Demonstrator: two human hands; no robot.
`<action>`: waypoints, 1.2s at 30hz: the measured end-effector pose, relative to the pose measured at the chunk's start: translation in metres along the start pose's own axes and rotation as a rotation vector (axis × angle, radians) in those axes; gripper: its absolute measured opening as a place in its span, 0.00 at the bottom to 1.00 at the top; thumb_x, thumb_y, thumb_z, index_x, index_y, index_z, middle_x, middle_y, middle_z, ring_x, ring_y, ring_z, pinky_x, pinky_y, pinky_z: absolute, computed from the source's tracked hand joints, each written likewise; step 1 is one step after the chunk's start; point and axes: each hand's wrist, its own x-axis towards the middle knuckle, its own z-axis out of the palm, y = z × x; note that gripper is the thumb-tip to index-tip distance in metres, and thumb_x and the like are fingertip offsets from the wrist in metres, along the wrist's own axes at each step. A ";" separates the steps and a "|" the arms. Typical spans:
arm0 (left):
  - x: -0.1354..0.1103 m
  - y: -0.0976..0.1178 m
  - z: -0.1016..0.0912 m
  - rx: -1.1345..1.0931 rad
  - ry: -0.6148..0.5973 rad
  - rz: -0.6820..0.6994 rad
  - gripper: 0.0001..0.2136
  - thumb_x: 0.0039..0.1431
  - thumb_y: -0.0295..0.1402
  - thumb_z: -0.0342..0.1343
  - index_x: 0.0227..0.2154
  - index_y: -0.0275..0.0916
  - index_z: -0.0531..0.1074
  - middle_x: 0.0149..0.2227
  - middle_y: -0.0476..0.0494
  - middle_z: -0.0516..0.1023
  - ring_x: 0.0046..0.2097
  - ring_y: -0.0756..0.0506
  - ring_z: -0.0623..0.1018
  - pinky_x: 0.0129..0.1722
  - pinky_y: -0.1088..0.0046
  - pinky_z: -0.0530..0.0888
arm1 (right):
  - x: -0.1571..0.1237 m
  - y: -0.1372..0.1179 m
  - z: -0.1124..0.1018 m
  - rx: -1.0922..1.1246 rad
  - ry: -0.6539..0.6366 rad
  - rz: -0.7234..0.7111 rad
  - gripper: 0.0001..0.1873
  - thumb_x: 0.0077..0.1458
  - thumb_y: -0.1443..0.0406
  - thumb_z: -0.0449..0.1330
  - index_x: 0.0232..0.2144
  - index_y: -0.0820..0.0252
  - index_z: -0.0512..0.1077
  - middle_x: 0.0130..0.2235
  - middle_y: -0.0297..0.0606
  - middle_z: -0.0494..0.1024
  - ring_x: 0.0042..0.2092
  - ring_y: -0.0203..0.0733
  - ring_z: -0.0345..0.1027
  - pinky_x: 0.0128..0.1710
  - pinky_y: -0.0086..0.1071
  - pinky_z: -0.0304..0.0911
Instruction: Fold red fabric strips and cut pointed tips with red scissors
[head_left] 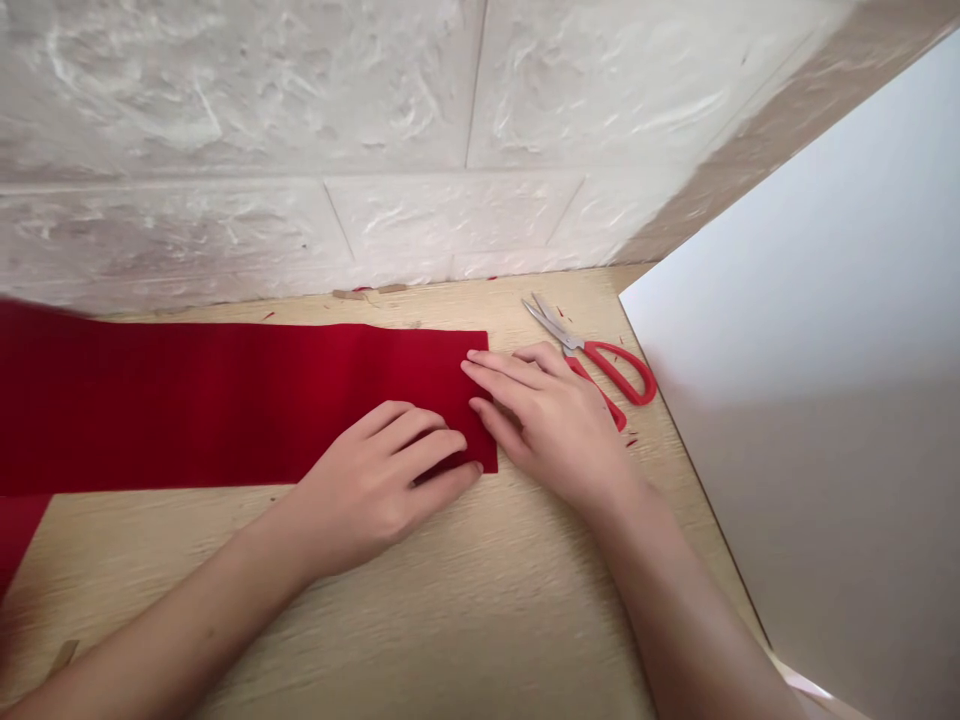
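Observation:
A long strip of red felt (210, 405) lies flat across the wooden tabletop and runs out of view at the left. My left hand (382, 485) rests on its lower edge near the right end, with the fingers lying across the cloth. My right hand (547, 430) presses its fingertips on the strip's right end. Red-handled scissors (592, 360) lie closed just beyond that hand, and one handle loop is partly hidden under my palm.
The light wooden table (480, 600) meets a white textured brick-pattern wall (300, 110) at the back. A white board (810, 400) stands along the right side. Small red scraps dot the wood, and another piece of red cloth (15, 535) hangs at the lower left.

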 end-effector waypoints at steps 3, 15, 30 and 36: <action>0.001 0.001 -0.001 0.013 -0.001 0.001 0.12 0.69 0.22 0.51 0.48 0.37 0.77 0.43 0.42 0.82 0.47 0.42 0.76 0.45 0.62 0.74 | 0.000 0.000 0.001 0.006 0.006 0.012 0.18 0.70 0.65 0.55 0.56 0.59 0.78 0.58 0.35 0.81 0.53 0.49 0.74 0.51 0.44 0.75; 0.000 0.001 0.001 0.010 0.015 0.008 0.10 0.70 0.23 0.51 0.45 0.35 0.77 0.42 0.43 0.82 0.45 0.43 0.76 0.44 0.62 0.73 | 0.001 0.001 0.000 0.053 -0.003 0.030 0.17 0.69 0.66 0.57 0.55 0.61 0.79 0.57 0.39 0.81 0.55 0.51 0.74 0.56 0.46 0.73; -0.001 0.000 0.001 -0.006 -0.011 0.003 0.13 0.71 0.23 0.48 0.47 0.37 0.77 0.43 0.44 0.83 0.46 0.43 0.75 0.45 0.62 0.72 | 0.001 0.005 0.002 0.073 -0.008 0.051 0.19 0.67 0.64 0.58 0.58 0.63 0.76 0.59 0.47 0.79 0.59 0.55 0.73 0.59 0.53 0.71; -0.001 -0.001 0.001 -0.002 -0.025 0.011 0.14 0.71 0.23 0.48 0.48 0.38 0.78 0.44 0.44 0.82 0.46 0.42 0.75 0.46 0.62 0.72 | 0.001 0.005 0.002 0.083 -0.006 0.063 0.19 0.67 0.64 0.58 0.58 0.60 0.76 0.59 0.45 0.79 0.59 0.55 0.72 0.59 0.53 0.70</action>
